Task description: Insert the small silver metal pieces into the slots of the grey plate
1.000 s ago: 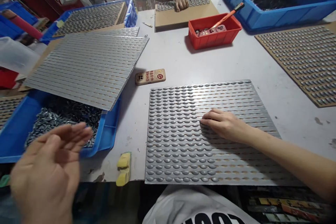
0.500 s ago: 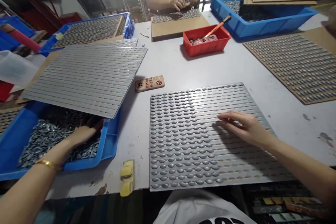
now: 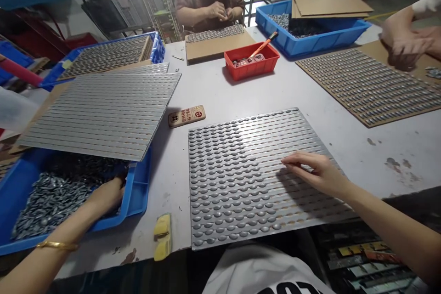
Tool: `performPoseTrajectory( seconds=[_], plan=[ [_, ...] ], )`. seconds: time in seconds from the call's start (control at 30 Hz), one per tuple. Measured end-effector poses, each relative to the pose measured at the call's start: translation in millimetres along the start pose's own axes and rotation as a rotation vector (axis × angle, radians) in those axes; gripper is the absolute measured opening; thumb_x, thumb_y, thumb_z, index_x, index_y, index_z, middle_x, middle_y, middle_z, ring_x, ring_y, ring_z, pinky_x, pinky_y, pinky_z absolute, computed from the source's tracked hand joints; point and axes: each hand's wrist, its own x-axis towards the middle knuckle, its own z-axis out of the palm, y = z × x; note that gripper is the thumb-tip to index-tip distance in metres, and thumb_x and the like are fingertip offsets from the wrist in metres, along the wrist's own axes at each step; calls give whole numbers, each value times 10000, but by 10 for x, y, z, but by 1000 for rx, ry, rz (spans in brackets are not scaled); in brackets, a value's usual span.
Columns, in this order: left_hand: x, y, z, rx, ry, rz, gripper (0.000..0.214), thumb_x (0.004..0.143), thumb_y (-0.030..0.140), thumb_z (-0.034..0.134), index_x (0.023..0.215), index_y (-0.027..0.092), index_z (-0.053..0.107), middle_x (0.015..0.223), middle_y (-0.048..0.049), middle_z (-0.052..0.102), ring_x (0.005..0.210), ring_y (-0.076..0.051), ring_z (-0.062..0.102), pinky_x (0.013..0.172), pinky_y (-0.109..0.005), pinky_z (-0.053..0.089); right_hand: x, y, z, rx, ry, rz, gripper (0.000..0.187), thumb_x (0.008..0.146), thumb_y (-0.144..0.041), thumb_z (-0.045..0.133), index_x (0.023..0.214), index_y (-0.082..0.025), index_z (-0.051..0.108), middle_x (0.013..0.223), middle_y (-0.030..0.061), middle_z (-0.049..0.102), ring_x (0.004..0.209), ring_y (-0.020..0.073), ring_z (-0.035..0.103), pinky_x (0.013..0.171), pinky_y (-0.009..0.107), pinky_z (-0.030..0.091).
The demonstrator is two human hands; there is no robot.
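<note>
My left hand (image 3: 107, 195) reaches into a blue bin (image 3: 137, 193) of small grey metal pieces (image 3: 51, 202) shaped like leaves or fishing sinkers. Its fingers are buried among the pieces and shaded, so their grip is hidden. My right hand (image 3: 315, 172) is over a grey ridged board (image 3: 296, 124), thumb and fingertips drawn together in a pinch; anything between them is too small to make out. Rows of the oval metal pieces (image 3: 220, 179) cover the board's left part, while its right part shows bare grooves.
Overhanging the bin is a stack of grey ridged boards (image 3: 103, 110). A wooden tag (image 3: 187, 115), a yellow block (image 3: 162, 237) and a red tray (image 3: 253, 66) lie on the table. Two people work opposite and at right, near a filled board (image 3: 365, 82) and another blue bin (image 3: 320, 43).
The view has shifted, bringing the person at right more into sight. My left hand has sunk deeper among the pieces, its fingers less visible. My right hand stays over the board, fingertips closer together.
</note>
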Motion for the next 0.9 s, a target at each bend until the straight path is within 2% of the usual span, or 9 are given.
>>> performPoseTrajectory(
  seconds=[0.1,0.17,0.23,0.33,0.4,0.57,0.67,0.77,0.9],
  plan=[
    [-13,55,-64,342,-161,22,212,719,368,634,598,241,515,398,45,408,375,-202,400,532,-271,267,-35,-17,-22,-21,29,-11,161,928,-242,536,1026,-247,663,987,52,718,883,205,684,723,317,570],
    [6,88,-130,532,-126,15,247,726,363,615,587,252,444,388,63,303,389,-201,358,568,-289,291,-49,-39,-34,-30,33,-21,166,931,-242,529,1027,-244,664,975,54,719,866,201,685,718,318,571],
    [36,130,-202,513,-6,-14,276,720,338,621,572,248,407,392,68,267,405,-180,318,588,-299,311,-59,-70,-45,-28,32,-21,175,933,-250,524,1037,-242,665,963,55,719,849,198,684,712,320,572],
    [69,213,-277,113,190,-194,197,657,250,696,587,217,515,403,71,363,448,-145,330,560,-267,317,-63,-130,-52,-8,49,0,176,930,-263,531,1035,-245,671,956,53,721,845,198,684,703,315,574],
    [80,265,-292,-173,265,-344,122,640,191,707,635,187,584,422,70,457,461,-134,384,505,-239,320,-51,-178,-43,8,70,11,172,926,-275,537,1016,-245,680,944,51,724,838,199,685,687,309,572],
    [125,315,-309,-529,311,-479,48,725,146,621,716,147,574,512,40,553,446,-109,442,365,-184,275,55,-318,72,89,61,9,189,923,-306,545,1002,-227,697,905,63,725,806,197,678,661,309,561],
    [156,331,-356,-721,308,-497,239,886,273,426,702,156,524,494,30,472,418,-94,368,319,-171,236,203,-498,240,245,76,62,177,906,-322,584,974,-213,705,902,64,723,808,189,673,669,310,565],
    [138,365,-386,-899,304,-473,404,940,273,172,682,173,466,482,24,390,405,-87,306,313,-166,209,428,-886,504,532,0,109,205,908,-336,587,1028,-208,692,934,55,718,834,169,674,711,317,584],
    [21,428,-424,-1068,302,-404,226,872,142,319,657,180,380,491,50,312,394,-59,250,344,-156,206,816,-1697,1043,900,-301,48,385,910,-397,577,1254,-224,582,1203,74,649,1072,184,634,902,363,556]
  ],
)
